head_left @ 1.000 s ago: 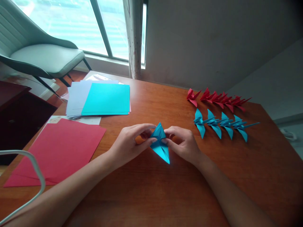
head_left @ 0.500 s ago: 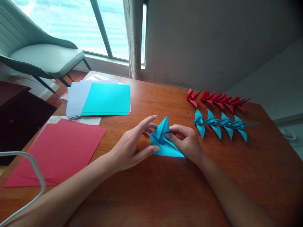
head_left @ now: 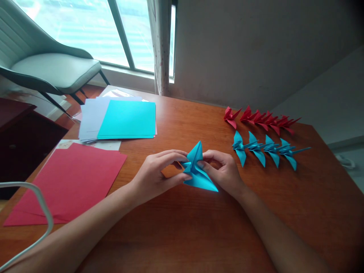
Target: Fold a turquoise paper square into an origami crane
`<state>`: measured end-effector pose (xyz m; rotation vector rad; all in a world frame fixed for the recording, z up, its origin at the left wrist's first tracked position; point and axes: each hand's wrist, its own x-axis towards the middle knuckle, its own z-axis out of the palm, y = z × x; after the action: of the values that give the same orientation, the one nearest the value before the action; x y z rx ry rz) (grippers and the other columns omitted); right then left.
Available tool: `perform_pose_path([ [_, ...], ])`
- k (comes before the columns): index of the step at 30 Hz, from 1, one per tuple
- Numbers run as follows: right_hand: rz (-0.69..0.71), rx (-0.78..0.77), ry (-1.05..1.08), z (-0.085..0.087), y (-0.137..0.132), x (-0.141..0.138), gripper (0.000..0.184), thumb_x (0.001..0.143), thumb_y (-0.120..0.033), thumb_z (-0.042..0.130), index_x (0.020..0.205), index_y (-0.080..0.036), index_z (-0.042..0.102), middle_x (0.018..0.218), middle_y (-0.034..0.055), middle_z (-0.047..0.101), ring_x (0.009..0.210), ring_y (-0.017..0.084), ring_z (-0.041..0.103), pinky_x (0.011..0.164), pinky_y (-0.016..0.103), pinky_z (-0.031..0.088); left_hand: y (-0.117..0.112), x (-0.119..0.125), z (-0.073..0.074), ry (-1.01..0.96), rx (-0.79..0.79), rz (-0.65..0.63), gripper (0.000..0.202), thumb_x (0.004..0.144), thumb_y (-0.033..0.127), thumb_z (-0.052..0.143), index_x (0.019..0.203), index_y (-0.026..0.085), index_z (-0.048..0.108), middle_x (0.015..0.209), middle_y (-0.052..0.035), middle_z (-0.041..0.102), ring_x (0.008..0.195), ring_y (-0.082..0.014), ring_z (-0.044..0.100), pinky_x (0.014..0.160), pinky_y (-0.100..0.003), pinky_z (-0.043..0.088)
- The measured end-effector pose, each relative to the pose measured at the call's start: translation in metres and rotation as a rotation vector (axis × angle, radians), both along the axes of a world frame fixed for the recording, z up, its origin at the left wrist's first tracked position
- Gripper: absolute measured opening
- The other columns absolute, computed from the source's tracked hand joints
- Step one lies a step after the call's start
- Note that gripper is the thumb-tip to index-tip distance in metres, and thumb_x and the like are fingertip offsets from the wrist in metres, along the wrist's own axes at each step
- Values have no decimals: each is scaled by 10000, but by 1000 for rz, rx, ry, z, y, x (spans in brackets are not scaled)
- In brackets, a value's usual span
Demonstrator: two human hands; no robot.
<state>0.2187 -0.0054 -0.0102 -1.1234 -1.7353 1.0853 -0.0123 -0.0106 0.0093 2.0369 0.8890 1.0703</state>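
Note:
A half-folded blue paper piece (head_left: 197, 168) sits just above the wooden table (head_left: 182, 231) at its middle. My left hand (head_left: 155, 176) pinches its left side with thumb and fingers closed on the paper. My right hand (head_left: 224, 170) grips its right side, fingers curled round the folds. One long point of the piece sticks out toward the lower right, another points up.
Several finished blue paper cranes (head_left: 264, 151) lie in a row at the right, with a row of red cranes (head_left: 261, 118) behind them. A red sheet (head_left: 71, 182) lies at the left, cyan and pale sheets (head_left: 119, 119) behind it. A chair (head_left: 48, 68) stands by the window.
The blue piece has been turned, so its long point now aims lower right instead of straight down. My left hand opened briefly and has closed on the paper again.

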Motion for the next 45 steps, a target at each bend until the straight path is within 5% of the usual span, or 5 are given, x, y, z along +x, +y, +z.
perform_pose_path([
  [11, 47, 109, 32, 3, -9, -6, 173, 869, -272, 715, 858, -238, 545, 814, -4, 700, 724, 143, 666, 665, 276, 559, -6, 2, -3, -30, -162, 113, 161, 864, 204, 703, 976, 182, 590, 849, 0, 694, 620, -84, 648, 599, -186, 541],
  [25, 217, 145, 49, 9, -3, -1, 245, 1011, -374, 493, 1065, -239, 689, 969, 53, 709, 859, 178, 654, 773, 337, 545, 0, 1, 1, 34, -65, 26, 196, 931, 96, 552, 1018, 184, 704, 996, -55, 742, 831, -125, 695, 698, -200, 544],
  [32, 163, 136, -38, 6, -4, -6, 86, 888, -306, 699, 934, -239, 669, 907, 27, 709, 768, 157, 630, 676, 303, 536, -2, 0, 5, 42, -55, 11, 138, 961, 199, 557, 1001, 179, 687, 948, -59, 729, 796, -129, 675, 700, -211, 531],
  [41, 29, 33, 78, -5, -4, -7, 386, 834, -264, 758, 1179, -276, 584, 870, -17, 700, 761, 138, 670, 666, 270, 557, -7, 5, -4, -101, -254, -4, 694, 861, 197, 710, 1455, 236, 355, 1154, -83, 693, 871, -150, 694, 824, -295, 584],
  [45, 56, 97, 13, -3, -3, -5, 313, 841, -293, 754, 1131, -265, 639, 927, 7, 703, 792, 147, 662, 673, 277, 567, -5, 7, -7, -92, -227, -7, 651, 860, 114, 642, 1449, 230, 390, 1113, -70, 705, 918, -156, 692, 865, -314, 582],
])
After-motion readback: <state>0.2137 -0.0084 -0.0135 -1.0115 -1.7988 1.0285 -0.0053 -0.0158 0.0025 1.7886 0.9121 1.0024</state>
